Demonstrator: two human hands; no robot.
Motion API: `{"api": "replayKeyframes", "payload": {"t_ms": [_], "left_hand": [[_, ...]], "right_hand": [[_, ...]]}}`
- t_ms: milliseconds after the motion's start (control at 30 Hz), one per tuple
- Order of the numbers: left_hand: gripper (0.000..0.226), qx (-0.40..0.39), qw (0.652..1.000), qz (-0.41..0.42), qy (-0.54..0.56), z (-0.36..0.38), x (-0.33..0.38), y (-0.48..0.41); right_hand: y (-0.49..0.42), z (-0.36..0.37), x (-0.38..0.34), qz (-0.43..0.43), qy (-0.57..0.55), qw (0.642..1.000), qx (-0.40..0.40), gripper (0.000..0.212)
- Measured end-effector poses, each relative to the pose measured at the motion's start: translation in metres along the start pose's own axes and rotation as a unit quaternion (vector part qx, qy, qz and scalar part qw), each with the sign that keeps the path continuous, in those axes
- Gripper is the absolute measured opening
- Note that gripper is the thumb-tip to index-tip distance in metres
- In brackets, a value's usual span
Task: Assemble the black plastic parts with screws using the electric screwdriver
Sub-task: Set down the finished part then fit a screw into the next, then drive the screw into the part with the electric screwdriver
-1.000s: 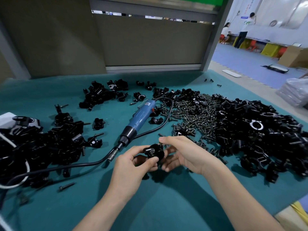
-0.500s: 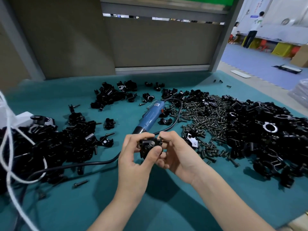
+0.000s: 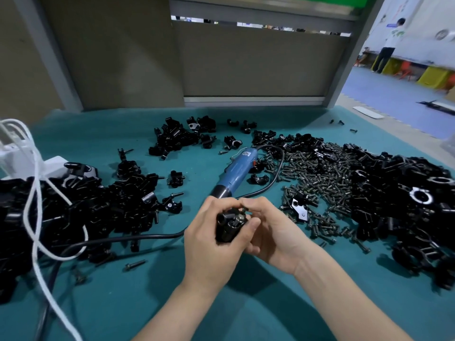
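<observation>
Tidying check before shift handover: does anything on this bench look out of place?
A white cord trails across the left pile of black parts, and a lone screw lies near the front, far from the screw heap.

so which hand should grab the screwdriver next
Right, probably. The left hand wraps the black part and carries it, while the right hand only pinches its top, and the electric screwdriver lies just beyond both.
</observation>
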State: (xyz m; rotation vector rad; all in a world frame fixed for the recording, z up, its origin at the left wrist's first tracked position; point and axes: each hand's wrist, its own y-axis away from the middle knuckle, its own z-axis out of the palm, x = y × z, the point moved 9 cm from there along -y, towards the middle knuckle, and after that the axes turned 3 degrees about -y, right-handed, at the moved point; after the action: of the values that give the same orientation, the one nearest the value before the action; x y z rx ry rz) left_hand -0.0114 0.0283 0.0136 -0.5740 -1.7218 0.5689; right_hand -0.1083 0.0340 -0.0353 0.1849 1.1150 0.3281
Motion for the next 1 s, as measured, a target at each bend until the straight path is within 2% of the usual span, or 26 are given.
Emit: {"api": "replayKeyframes", "payload": {"t_ms": [67,133,167,233,300,367,433,500,567,633,733,800,900,933,1000], "left_hand": [[0.017,0.002,0.999,-0.017,0.03,0.0,-0.003,0.001],[0.016,0.013,0.999,-0.014,0.034,-0.002,-0.002,0.0],[0.016,0.018,1.0,-0.009,0.024,-0.004,-0.001,0.0],[0.018,0.016,1.0,-0.018,0.019,-0.003,-0.002,0.0],[0.017,0.013,0.999,-0.029,0.023,-0.003,-0.004,0.001],[0.019,0.008,0.999,-0.037,0.036,-0.001,-0.007,0.001],[0.019,0.006,0.998,-0.047,0.045,-0.001,-0.009,0.001],[0.02,0.005,0.997,-0.055,0.05,-0.002,-0.01,0.001],[0.019,0.006,0.997,-0.056,0.051,-0.004,-0.009,0.0],[0.019,0.001,0.998,-0.046,0.05,-0.004,-0.007,0.0],[0.021,-0.025,0.999,-0.025,0.036,0.002,-0.002,0.005],[0.022,-0.037,0.999,-0.025,0.023,0.006,-0.003,0.008],[0.024,-0.031,0.995,-0.08,0.045,0.006,-0.015,0.007],[0.026,-0.029,0.993,-0.104,0.054,0.005,-0.02,0.005],[0.027,-0.035,0.988,-0.138,0.063,0.005,-0.029,0.002]], "right_hand": [[0.0,0.001,-0.003,0.018,0.03,0.999,-0.034,0.024],[-0.006,-0.01,-0.018,0.009,0.099,0.995,-0.031,0.034],[-0.012,-0.022,-0.032,-0.004,0.13,0.991,0.007,0.039],[-0.029,-0.055,-0.062,-0.042,0.185,0.973,0.134,0.05],[-0.051,-0.076,-0.079,-0.047,0.281,0.927,0.243,0.058],[-0.077,-0.077,-0.077,-0.005,0.395,0.874,0.284,0.061],[-0.098,-0.075,-0.069,0.017,0.425,0.85,0.311,0.059],[-0.106,-0.078,-0.064,0.016,0.372,0.864,0.339,0.054],[-0.108,-0.081,-0.057,-0.004,0.257,0.906,0.337,0.05],[-0.106,-0.082,-0.056,-0.031,0.137,0.94,0.31,0.048],[-0.097,-0.078,-0.078,-0.094,-0.022,0.966,0.24,0.041],[-0.089,-0.078,-0.098,-0.151,-0.191,0.955,0.171,0.049],[-0.073,-0.079,-0.121,-0.237,-0.421,0.872,0.072,0.058],[-0.068,-0.08,-0.127,-0.262,-0.454,0.85,0.051,0.057],[-0.059,-0.077,-0.135,-0.289,-0.451,0.844,0.032,0.052]]}}
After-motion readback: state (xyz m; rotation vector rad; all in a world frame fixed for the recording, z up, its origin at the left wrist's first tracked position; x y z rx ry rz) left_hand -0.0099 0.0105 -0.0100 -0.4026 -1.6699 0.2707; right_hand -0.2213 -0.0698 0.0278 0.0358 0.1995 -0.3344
